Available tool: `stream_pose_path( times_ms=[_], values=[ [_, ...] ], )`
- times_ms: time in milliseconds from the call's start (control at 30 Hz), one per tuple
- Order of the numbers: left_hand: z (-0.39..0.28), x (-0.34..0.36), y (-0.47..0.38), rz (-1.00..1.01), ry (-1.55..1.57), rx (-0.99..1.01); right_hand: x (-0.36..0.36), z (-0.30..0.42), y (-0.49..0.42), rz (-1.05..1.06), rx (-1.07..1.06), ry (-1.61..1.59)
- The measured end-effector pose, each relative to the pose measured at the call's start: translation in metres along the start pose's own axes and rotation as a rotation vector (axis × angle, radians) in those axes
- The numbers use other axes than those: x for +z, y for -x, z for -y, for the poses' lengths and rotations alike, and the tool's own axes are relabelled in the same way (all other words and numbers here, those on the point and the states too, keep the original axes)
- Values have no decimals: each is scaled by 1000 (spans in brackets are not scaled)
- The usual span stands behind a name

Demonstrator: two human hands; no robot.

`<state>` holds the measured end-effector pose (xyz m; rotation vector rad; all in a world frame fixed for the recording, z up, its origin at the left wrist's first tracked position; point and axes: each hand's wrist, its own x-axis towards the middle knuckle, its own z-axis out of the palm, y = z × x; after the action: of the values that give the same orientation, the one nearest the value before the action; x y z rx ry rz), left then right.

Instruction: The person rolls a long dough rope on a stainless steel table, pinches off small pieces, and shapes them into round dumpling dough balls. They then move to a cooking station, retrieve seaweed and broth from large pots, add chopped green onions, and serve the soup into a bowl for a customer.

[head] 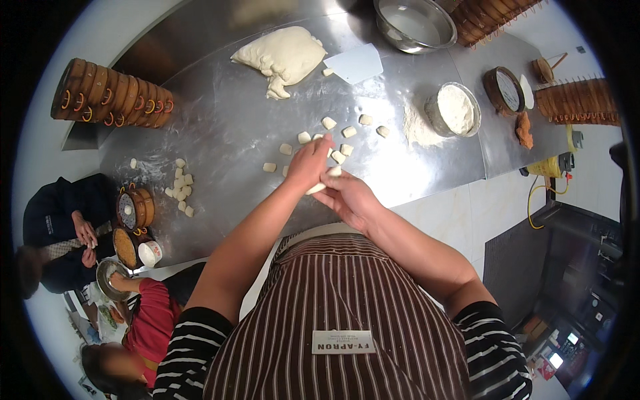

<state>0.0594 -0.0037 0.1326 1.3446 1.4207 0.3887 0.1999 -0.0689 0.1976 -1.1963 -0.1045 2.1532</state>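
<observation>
Both my hands are close together above the floured steel table. My right hand (350, 199) is closed around a strip of dough (316, 188); one end sticks out above its thumb and the other below. My left hand (311, 162) crosses just above it, fingers stretched away from me. A small dough piece shows at its fingertips, but whether it is held is unclear. Several cut dough pieces (348, 131) lie scattered around and beyond the hands, some partly covered by my left hand. Further off rests a large lump of dough (285, 57), beside a white scraper (356, 64).
A bowl of flour (455, 110) stands right, with spilled flour beside it. A steel basin (415, 25) is at the back. Bamboo steamers (112, 95) are stacked left; more dough pieces (182, 187) lie near two co-workers. One co-worker's hands (86, 235) handle something small.
</observation>
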Motion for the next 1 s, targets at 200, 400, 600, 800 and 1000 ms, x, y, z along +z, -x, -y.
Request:
stream_pose_path(
  times_ms=[200,400,600,800,1000],
  values=[
    [-18,32,43,535,984,-194,-49,48,25,15,-557,1311],
    [-42,45,39,590,631,-99,-86,69,17,-72,-766,1574],
    [-66,56,29,736,690,-4,-142,55,-49,-342,-502,1366],
    [-72,65,27,204,717,-189,-128,52,-58,-300,-243,532],
    [-64,83,9,-80,289,98,-39,50,-36,-87,-28,-203]
  ],
)
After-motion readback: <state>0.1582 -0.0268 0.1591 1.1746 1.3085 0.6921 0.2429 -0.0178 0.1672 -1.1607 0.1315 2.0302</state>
